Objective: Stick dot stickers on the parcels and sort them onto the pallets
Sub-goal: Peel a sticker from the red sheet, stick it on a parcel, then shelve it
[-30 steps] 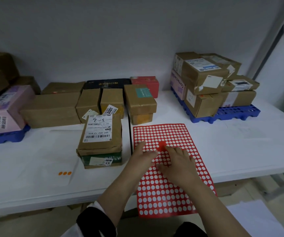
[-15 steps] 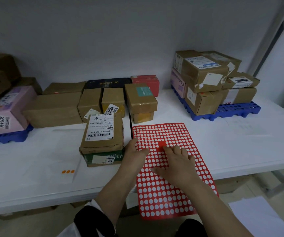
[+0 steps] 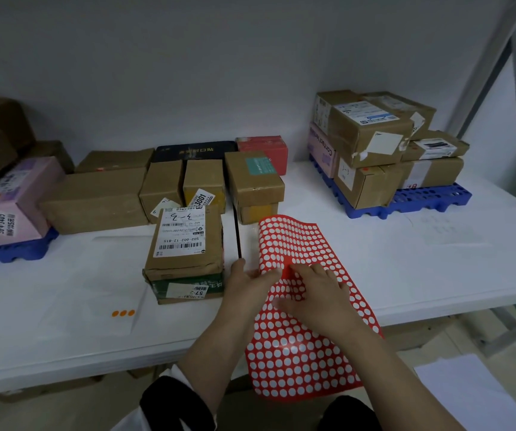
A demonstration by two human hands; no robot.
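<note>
The head view looks down at a white counter (image 3: pixel 421 275) where both grips work on a red sticker sheet (image 3: pixel 297 353) dotted with white circles. The sheet's near end hangs over the counter's front edge. The left grip (image 3: pixel 248 283) is clamped on the sheet's left edge, thumb on top, and that side is lifted and curled off the counter. The right grip (image 3: pixel 315 290) lies on the sheet just right of the left one. Its fingers are stretched out with their tips at a solid red spot (image 3: pixel 286 268); whether they pinch anything there cannot be told. Just left of the left grip stands a brown parcel (image 3: pixel 185 241) with a white shipping label, stacked on a green box (image 3: pixel 188 287). Further left and nearer the person, three orange dots (image 3: pixel 123 313) sit on the counter. Beyond the grips a row of parcels (image 3: pixel 169 188) lines the wall. Well beyond and to the right of the right grip, a blue pallet (image 3: pixel 433 199) carries stacked cartons (image 3: pixel 371 135). Far to the left of the left grip, a second blue pallet (image 3: pixel 11 251) holds a pink box (image 3: pixel 17 200) and brown ones.
</note>
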